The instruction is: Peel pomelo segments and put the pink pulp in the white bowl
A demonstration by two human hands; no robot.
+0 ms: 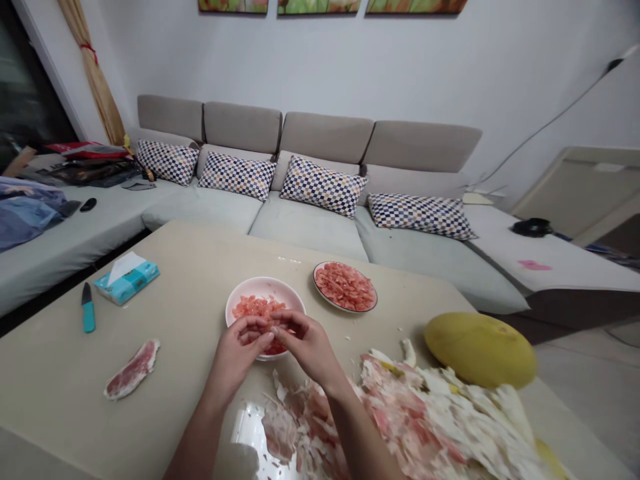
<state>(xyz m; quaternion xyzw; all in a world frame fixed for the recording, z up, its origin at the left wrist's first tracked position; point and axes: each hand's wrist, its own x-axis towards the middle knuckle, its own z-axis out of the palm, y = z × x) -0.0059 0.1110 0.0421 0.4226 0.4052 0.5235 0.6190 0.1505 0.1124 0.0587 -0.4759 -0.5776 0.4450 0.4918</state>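
Note:
My left hand (240,347) and my right hand (306,343) meet over the near rim of a white bowl (239,295) with pink fruit flesh in it. The fingers of both hands are curled and pinched together on a small piece of the pink flesh between them. A second plate (320,290) heaped with pink flesh stands just behind and to the right. A pile of white and pink peel scraps (415,417) lies under my right forearm. A whole yellow-green pomelo (480,350) rests at the right.
A peeled segment (131,370) lies on the beige table (200,267) at the left. A teal-handled knife (87,308) and a tissue pack (126,278) lie further left. A grey sofa with checked cushions (323,185) runs behind the table.

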